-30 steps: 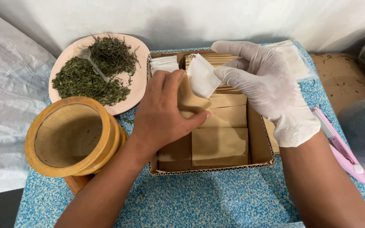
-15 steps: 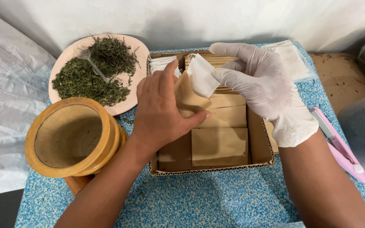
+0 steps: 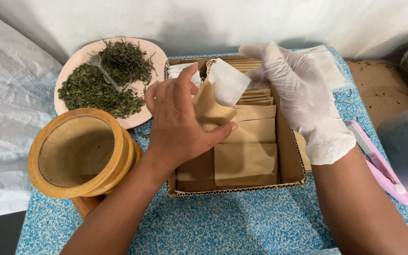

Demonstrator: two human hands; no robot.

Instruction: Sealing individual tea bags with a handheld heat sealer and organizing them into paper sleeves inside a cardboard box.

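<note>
My bare left hand (image 3: 178,125) grips a brown paper envelope (image 3: 209,111) over a shallow cardboard box (image 3: 291,160). A white tea bag (image 3: 227,82) sticks up out of the envelope's mouth. My right hand (image 3: 298,94), in a white glove, is just right of the tea bag with its fingers spread; whether they still touch it is unclear. More brown envelopes (image 3: 245,163) lie in rows in the box, and white tea bags (image 3: 180,70) are stacked at its back left.
A pink plate (image 3: 140,92) of dried green leaves with a small clear spoon (image 3: 104,72) sits at the back left. A round wooden vessel (image 3: 79,153) stands front left. A pink hand sealer (image 3: 378,163) lies right. Clear bags (image 3: 329,66) lie behind the box.
My gloved right hand has opened and lifted slightly away from the white tea bag. The tea bag now sits in the envelope's mouth. My left hand's fingers shifted a little.
</note>
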